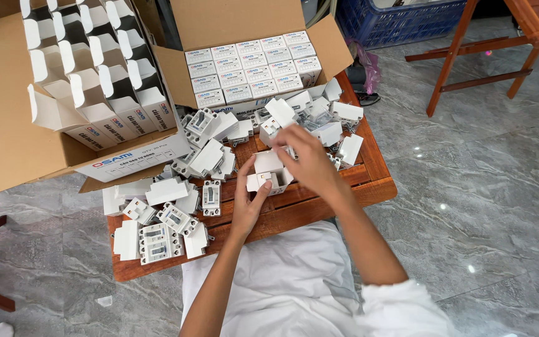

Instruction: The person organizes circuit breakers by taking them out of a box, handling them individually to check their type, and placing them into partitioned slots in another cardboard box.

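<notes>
Bright even daylight, soft shadows; glare spots on marble floor (469, 187); slight wide-angle edge distortion.

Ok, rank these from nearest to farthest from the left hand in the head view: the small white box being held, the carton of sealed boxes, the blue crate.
1. Small white box: held in the left hand, above the table.
2. Carton of sealed boxes: behind, at the table's far edge.
3. Blue crate: farthest, on the floor, upper right.

2 hands (279, 178) close together, fingers curled
</notes>
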